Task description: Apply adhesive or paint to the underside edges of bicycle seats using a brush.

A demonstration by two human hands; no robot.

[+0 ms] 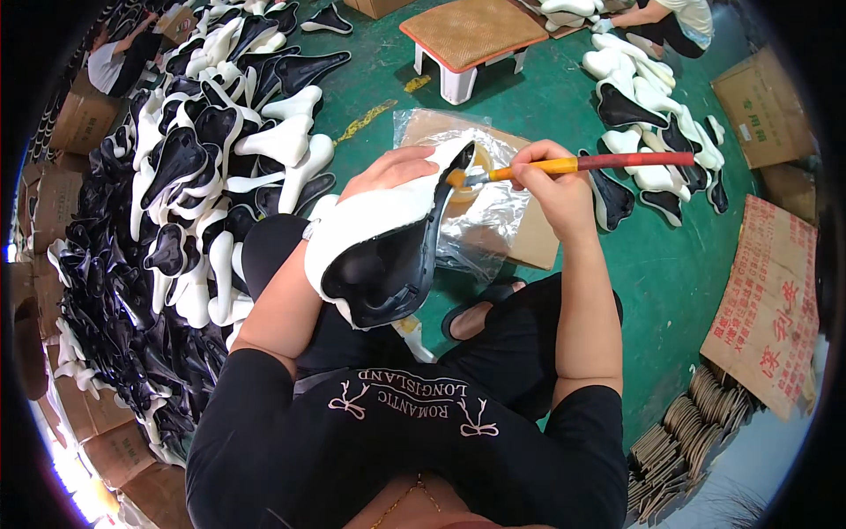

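Note:
My left hand (388, 172) is closed round the far side of a bicycle saddle (370, 216), a white foam pad over a black plastic base. The saddle is tilted with its hollow underside toward me and its narrow nose pointing away. In my right hand (555, 189) is a paintbrush (634, 160) with a red and yellow handle, pinched near its metal collar. The brush's bristles touch the edge between the black base and the white foam near the nose. Behind the saddle, partly hidden, a round yellowish container (483, 163) sits on crumpled clear plastic (476, 225).
Heaped white and black saddle parts (185, 176) fill the left. A smaller pile of saddles (656, 123) lies at the right. Ahead stands a low stool (471, 35). Cardboard (533, 238) lies under the plastic. Boxes (758, 106) and stacked cardboard pieces (687, 432) line the right. Other people work farther off.

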